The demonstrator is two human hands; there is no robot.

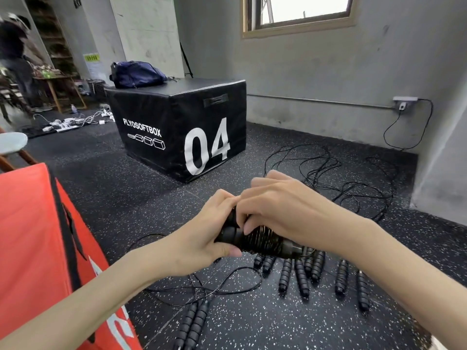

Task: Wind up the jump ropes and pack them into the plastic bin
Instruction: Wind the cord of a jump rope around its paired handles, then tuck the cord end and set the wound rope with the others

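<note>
Black ribbed jump rope handles [262, 239] lie sideways in both hands above the speckled floor [126, 198], long way left to right; left grip [202, 236] and right grip [278, 210] wrap them.

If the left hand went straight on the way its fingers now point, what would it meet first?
The left hand grips the handles and points up-right, so it would probably meet the right hand first, which already touches it at the fingers. Beyond that lie loose ropes on the floor; depth is unclear.
</note>
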